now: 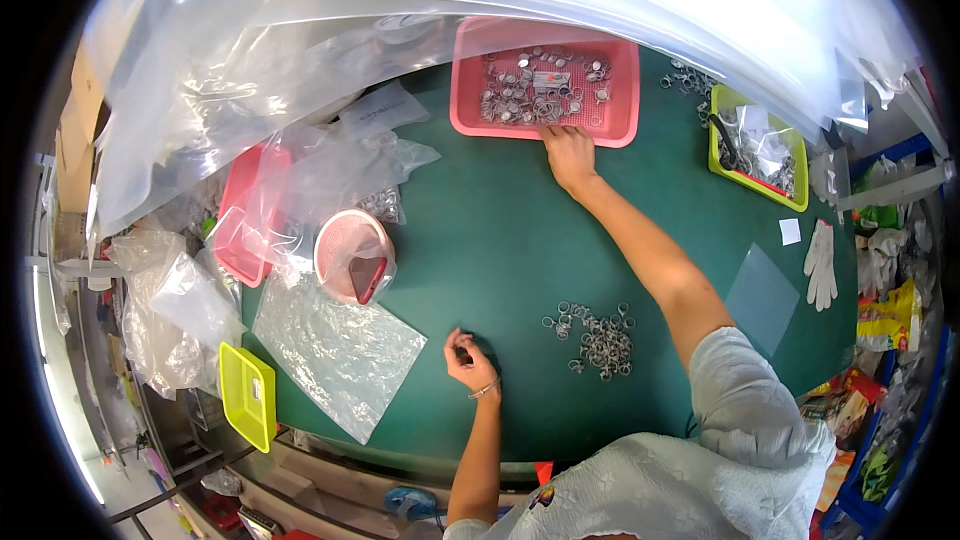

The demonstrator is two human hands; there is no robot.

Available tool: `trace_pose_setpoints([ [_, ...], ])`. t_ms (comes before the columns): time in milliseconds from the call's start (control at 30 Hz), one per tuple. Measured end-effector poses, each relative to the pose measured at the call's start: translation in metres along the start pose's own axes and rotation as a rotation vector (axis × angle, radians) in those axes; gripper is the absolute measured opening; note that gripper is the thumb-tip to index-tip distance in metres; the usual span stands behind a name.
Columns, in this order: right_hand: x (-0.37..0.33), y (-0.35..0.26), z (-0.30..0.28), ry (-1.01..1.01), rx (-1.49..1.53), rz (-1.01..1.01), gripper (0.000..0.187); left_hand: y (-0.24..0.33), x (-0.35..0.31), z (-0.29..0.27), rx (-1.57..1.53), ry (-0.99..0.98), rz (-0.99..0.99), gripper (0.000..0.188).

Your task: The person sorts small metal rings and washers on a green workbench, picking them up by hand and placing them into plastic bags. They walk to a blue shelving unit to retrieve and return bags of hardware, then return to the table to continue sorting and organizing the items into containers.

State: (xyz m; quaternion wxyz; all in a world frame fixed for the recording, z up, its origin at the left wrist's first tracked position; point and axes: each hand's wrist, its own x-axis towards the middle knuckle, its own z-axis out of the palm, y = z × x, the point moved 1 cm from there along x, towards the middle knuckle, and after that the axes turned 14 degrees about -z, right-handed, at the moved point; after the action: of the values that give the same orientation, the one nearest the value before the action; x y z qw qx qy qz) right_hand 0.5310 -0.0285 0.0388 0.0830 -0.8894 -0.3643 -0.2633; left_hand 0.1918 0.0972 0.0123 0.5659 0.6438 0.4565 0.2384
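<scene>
A: Where is the right hand (571,158) working?
B: It is reaching forward to the pink basket (625,100), its bent fingertips touching the near rim. I can't tell whether they are gripping it.
A: And the small metal pieces (510,100)?
B: They are lying inside that basket, just beyond the right fingers and well apart from the left hand (470,365).
A: What is the left hand doing?
B: It is hovering over or resting on the green table (480,230), close to the person, fingers loosely curled inward. I can't tell whether anything is sitting in them.
A: Is anything lying near it?
B: A pile of metal rings (602,342) is lying to its right, touching neither hand; the right forearm is passing beyond it. A clear plastic bag (340,350) is lying flat to its left.
</scene>
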Motion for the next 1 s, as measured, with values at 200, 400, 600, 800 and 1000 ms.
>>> trace_pose_setpoints([
  [200, -0.023, -0.005, -0.019, 0.073, 0.059, -0.059, 0.019, -0.004, 0.000, 0.001, -0.009, 0.001, 0.015, 0.018],
  [400, -0.042, -0.013, -0.015, 0.119, 0.108, -0.077, 0.023, -0.002, -0.001, 0.003, -0.005, -0.011, 0.020, 0.019],
  [600, -0.042, -0.013, -0.014, 0.165, 0.148, -0.065, 0.023, -0.010, 0.001, 0.001, -0.007, -0.008, 0.021, 0.019],
  [800, -0.043, -0.011, -0.016, 0.145, 0.179, -0.051, 0.024, -0.010, 0.001, 0.001, -0.006, -0.007, 0.038, 0.018],
  [1000, -0.043, -0.010, -0.014, 0.168, 0.220, -0.036, 0.026, -0.011, 0.002, 0.001, 0.021, 0.005, 0.097, 0.020],
])
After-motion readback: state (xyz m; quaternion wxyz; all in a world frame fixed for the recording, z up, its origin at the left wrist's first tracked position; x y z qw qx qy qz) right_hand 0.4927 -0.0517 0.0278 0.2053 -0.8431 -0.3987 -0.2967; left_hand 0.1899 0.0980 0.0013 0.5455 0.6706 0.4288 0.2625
